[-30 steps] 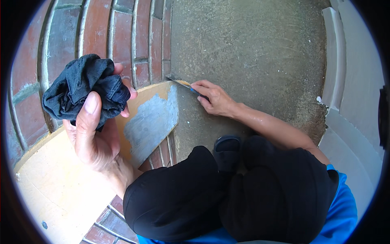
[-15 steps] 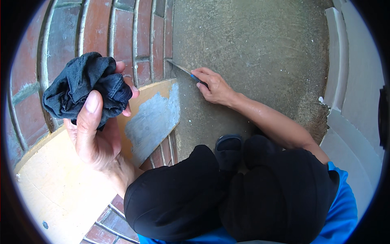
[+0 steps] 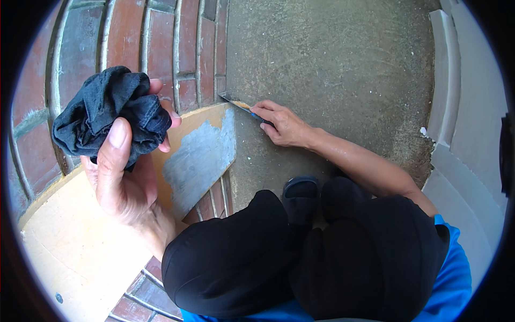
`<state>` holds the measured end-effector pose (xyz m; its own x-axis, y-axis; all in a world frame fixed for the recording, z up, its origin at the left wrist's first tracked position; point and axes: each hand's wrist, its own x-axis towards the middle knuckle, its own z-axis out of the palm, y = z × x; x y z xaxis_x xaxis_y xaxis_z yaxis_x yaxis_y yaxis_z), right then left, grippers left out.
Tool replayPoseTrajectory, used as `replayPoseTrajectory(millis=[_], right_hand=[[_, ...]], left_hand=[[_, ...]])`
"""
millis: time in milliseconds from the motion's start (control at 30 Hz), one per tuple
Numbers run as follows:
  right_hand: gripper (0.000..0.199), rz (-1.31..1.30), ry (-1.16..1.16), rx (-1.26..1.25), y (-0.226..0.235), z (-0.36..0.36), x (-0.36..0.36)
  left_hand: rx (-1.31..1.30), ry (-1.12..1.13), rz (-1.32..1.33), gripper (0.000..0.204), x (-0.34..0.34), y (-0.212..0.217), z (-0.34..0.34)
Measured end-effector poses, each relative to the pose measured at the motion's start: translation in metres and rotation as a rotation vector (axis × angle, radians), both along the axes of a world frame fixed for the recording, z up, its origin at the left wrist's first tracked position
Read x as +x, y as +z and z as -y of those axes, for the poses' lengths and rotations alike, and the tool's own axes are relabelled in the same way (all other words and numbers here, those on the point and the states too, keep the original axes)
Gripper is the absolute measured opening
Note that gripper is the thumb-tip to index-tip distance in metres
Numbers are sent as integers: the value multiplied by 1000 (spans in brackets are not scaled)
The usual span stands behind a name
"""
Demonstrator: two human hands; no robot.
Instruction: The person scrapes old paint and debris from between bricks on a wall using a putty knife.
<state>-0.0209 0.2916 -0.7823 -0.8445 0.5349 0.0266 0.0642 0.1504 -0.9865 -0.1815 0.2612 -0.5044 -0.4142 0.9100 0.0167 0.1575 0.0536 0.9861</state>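
Raised at the left, my left hand is closed round a crumpled black cloth, the thumb pressed across its front. My right hand grips the dark, blue-marked handle of a putty knife. Its thin metal blade points left, with the tip at the corner where the brick wall meets the concrete floor. Just below the blade is the end of a cream ledge, which carries a grey patch.
My bent knees in black trousers fill the lower middle, with a dark slipper in front of them. A pale wall with a raised base strip runs along the right side. More brickwork shows under the ledge.
The putty knife's tip has moved slightly down along the wall corner toward the ledge, and its blade has turned. My right hand has lowered a little; the left still holds the cloth.
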Motion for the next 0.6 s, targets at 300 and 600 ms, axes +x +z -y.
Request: replayPoseTrajectory(millis=[300, 600], right_hand=[[42, -88, 47, 121, 6, -57, 10], [47, -39, 351, 217, 18, -81, -3]], left_hand=[[-10, 1, -3, 53, -1, 1, 2], [24, 23, -13, 51, 0, 4, 3]])
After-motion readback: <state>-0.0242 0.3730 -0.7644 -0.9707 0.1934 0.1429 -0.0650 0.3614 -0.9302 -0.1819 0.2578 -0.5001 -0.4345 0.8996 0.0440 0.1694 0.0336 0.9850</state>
